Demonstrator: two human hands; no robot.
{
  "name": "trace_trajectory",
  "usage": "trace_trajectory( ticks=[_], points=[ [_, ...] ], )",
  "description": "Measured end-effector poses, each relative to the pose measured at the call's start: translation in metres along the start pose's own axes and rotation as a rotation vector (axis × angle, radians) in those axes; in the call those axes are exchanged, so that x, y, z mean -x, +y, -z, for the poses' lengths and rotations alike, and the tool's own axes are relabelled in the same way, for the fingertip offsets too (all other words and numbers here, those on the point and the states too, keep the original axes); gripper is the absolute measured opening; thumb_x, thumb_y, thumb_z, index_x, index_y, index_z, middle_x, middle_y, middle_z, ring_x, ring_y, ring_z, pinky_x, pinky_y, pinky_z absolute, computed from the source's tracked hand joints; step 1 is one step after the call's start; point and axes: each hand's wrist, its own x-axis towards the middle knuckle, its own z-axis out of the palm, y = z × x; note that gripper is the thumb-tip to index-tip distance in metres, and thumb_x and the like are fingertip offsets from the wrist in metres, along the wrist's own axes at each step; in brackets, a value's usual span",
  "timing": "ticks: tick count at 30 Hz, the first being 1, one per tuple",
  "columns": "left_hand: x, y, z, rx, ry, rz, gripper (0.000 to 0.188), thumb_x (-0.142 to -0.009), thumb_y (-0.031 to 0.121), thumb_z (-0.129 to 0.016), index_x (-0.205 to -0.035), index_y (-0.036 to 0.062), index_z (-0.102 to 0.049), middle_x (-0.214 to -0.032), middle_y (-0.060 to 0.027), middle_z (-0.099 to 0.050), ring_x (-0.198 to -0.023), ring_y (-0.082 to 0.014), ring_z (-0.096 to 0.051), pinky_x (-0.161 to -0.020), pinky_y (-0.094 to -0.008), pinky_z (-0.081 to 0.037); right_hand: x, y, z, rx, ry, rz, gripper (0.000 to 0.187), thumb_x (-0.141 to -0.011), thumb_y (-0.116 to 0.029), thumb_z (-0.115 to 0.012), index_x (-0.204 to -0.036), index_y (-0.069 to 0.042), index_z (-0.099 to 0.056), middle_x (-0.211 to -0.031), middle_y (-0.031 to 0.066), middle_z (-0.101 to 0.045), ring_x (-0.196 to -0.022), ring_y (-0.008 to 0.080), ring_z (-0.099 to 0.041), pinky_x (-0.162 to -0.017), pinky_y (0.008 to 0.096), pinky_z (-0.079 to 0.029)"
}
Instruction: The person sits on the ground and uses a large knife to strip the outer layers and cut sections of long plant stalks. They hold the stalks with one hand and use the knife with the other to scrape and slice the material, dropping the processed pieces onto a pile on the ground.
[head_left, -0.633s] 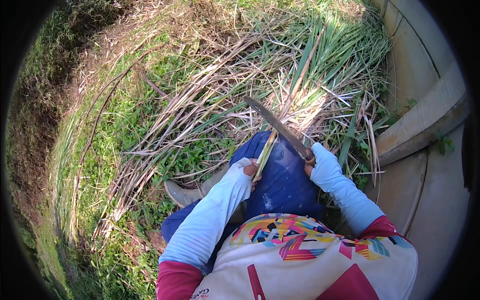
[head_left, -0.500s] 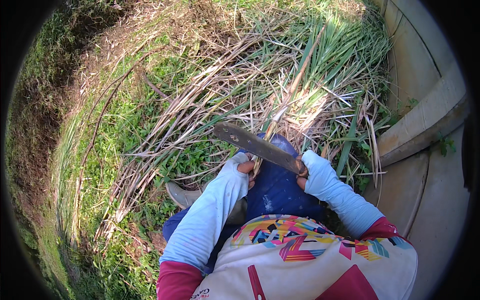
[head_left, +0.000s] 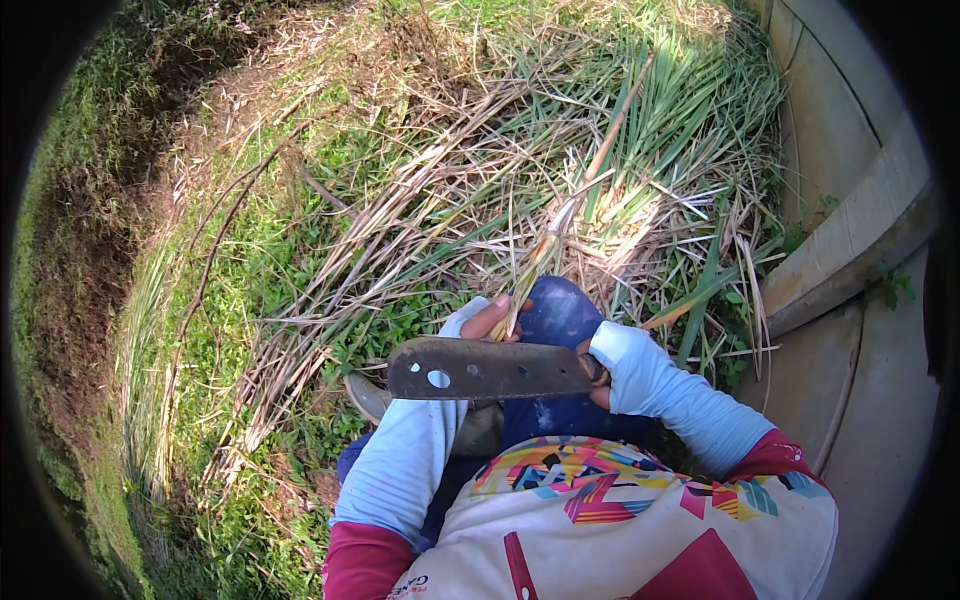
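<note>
My right hand (head_left: 597, 375) is closed round the handle of a machete (head_left: 495, 374), a broad dark blade with several holes in it. The blade points left, lying nearly level across my lap, its near edge over my left sleeve. Just beyond it, my left hand (head_left: 490, 318) grips the near end of a long grass stalk (head_left: 562, 222) wrapped in tan and yellow-green sheaths. This stalk runs away from me, up to the right, over the cut grass. Part of my left hand is hidden behind the blade.
Cut green grass (head_left: 690, 130) lies heaped at the far right, with dry stalks (head_left: 400, 205) strewn across the middle. A thin bent branch (head_left: 215, 235) lies on the left. Along the right stands a concrete wall (head_left: 830, 120) with a slanting ledge (head_left: 850, 240). My blue-trousered knee (head_left: 560, 312) is beneath my hands.
The machete has swung toward me, its tip coming down and left, and its flat side now shows more. My left hand has shifted slightly away from me, still gripping the stalk.
</note>
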Motion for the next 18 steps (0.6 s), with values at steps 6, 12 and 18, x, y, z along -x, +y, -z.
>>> trace_trajectory(
  ticks=[6,12,18],
  points=[
    [-0.008,-0.002,-0.005,0.356,0.025,0.129,0.057,-0.102,0.055,-0.056,-0.126,0.0039,-0.065,-0.082,-0.0081,-0.067,-0.064,-0.02,-0.063,-0.055,-0.0334,-0.05,0.003,0.012,-0.003,-0.091,0.06,-0.1,0.047,-0.063,-0.01,-0.079,-0.107,-0.003,-0.066,-0.09,0.0145,-0.065,-0.083,0.0317,-0.069,-0.076,0.0371,-0.055],
    [-0.019,-0.019,0.041,0.399,-0.238,0.039,0.043,-0.098,0.041,-0.052,-0.12,0.0048,-0.062,-0.078,-0.0104,-0.062,-0.054,-0.0191,-0.051,-0.049,-0.035,-0.042,0.011,0.046,0.005,0.019,0.181,-0.136,0.048,-0.064,-0.009,-0.081,-0.109,-0.002,-0.065,-0.09,0.0167,-0.062,-0.081,0.0354,-0.067,-0.074,0.039,-0.055],
    [-0.005,0.037,0.019,0.139,-0.136,0.026,0.033,-0.084,0.019,-0.05,-0.114,0.0083,-0.058,-0.074,-0.0068,-0.053,-0.051,-0.0139,-0.042,-0.05,-0.0299,-0.039,0.037,0.092,0.009,0.11,0.425,-0.277,0.043,-0.066,-0.006,-0.078,-0.107,-0.001,-0.065,-0.08,0.0114,-0.063,-0.067,0.023,-0.063,-0.065,0.0327,-0.052]
  ],
)
